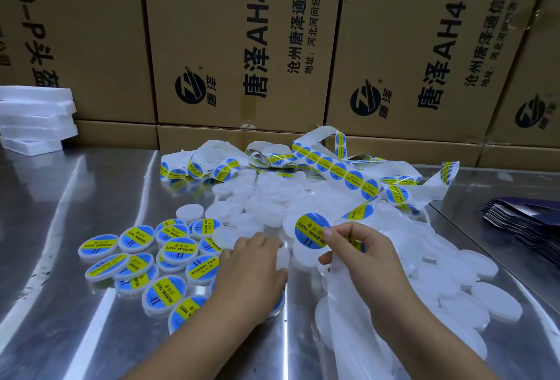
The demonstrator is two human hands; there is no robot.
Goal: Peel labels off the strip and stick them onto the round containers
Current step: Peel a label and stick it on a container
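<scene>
Right hand [357, 255] pinches the strip [353, 178] between thumb and forefinger, other fingers curled behind it; the grip is tight, with nothing else in it. One round label [312, 230] sits at the forefinger tip, just left of the pinch, face up on a white disc. Cannot tell whether that disc is a container or the backing. Bare backing [342, 304] hangs from the pinch toward the person. The loaded part of the strip runs away from the hand, up and to the right, then loops back across the far side of the pile, so its long axis goes near-left to far-right. Left hand [251, 267] lies palm down just left of the label, fingers bent over a plain white disc. Cannot tell whether it grips the disc or only rests on it. The label lies between the two hands, touching the right and close to the left. Judgement: the right hand peels and places, while the left is nearer to feed the next container. Plain containers [266, 198] are heaped just beyond both hands and spill right. Labelled containers [178, 254] are piled left of the left hand. Everything sits on a metal table [60, 228]. Behind are cardboard boxes [236, 46], with foam slabs [36, 116] far left and dark pouches [521, 222] far right.
</scene>
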